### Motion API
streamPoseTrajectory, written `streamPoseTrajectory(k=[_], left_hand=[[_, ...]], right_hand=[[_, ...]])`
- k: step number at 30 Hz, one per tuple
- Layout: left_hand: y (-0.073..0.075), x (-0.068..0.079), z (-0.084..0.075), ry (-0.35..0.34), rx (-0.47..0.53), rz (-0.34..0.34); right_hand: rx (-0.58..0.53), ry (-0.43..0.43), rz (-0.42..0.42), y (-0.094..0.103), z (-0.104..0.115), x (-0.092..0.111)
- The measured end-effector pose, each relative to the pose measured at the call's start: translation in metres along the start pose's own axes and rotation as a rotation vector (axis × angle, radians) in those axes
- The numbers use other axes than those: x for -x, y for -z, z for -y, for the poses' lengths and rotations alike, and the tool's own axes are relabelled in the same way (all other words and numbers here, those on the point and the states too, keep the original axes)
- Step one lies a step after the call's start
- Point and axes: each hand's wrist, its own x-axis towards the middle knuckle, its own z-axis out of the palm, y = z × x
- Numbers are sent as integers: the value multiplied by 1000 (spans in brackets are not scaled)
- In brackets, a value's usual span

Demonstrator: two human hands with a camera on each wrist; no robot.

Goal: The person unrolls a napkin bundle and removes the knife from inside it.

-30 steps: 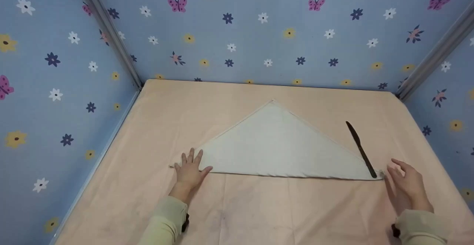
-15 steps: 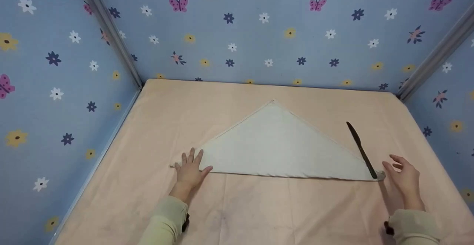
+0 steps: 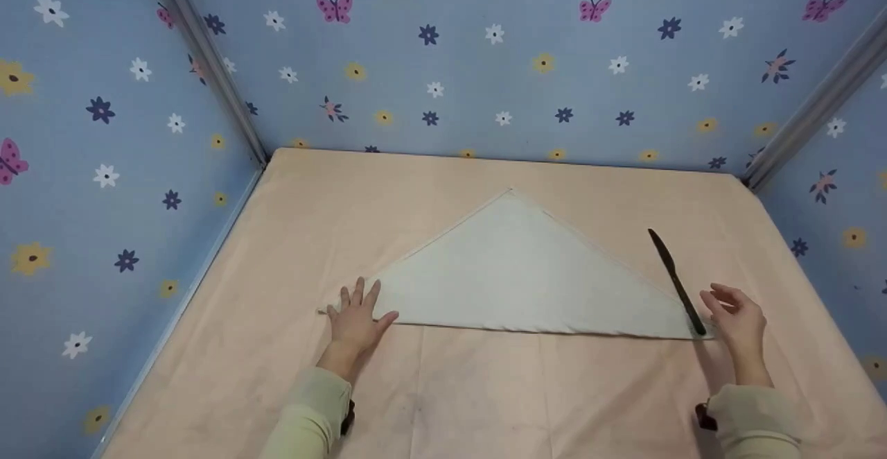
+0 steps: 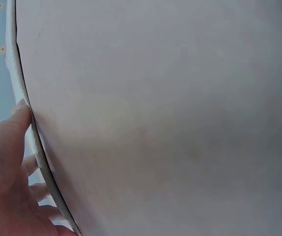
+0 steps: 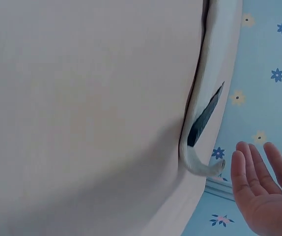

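A pale cloth [image 3: 513, 272], folded to a triangle, lies on the table with its peak away from me and its fold towards me. My left hand [image 3: 355, 320] rests with spread fingers on the cloth's left corner; in the left wrist view its thumb [image 4: 22, 115] lies at the folded edge. A dark knife [image 3: 673, 275] lies across the right corner, its handle end on the cloth. My right hand [image 3: 740, 320] hovers beside that handle, fingers loosely bent, holding nothing. In the right wrist view the cloth's right tip [image 5: 207, 169] curls up, apart from the fingers [image 5: 254, 172].
A peach tablecloth [image 3: 332, 216] with faint creases covers the table. Blue flowered panels [image 3: 471, 64] stand at the back and on both sides, with grey metal posts [image 3: 215, 64] at the rear corners.
My right hand has moved left and slightly away from me, from outside the cloth's right tip to close beside the knife handle. The left hand, cloth and knife have stayed put.
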Motion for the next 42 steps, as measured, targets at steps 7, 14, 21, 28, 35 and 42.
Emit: streamPoseTrajectory(k=[7, 14, 21, 28, 35, 42], left_hand=[[-1, 0, 0, 12, -12, 5], [-1, 0, 0, 13, -28, -2], [-1, -1, 0, 6, -32, -9], [-2, 0, 3, -14, -17, -10], [-2, -1, 3, -10, -17, -10], [-2, -1, 2, -2, -41, -5]], right_hand=[[-167, -114, 27, -6, 15, 5], [-390, -259, 93, -1, 30, 11], [-217, -307, 101, -1, 20, 4], [-173, -305, 114, 3, 22, 4], [-158, -329, 184, 17, 60, 22], [-57, -357, 187, 19, 73, 30]])
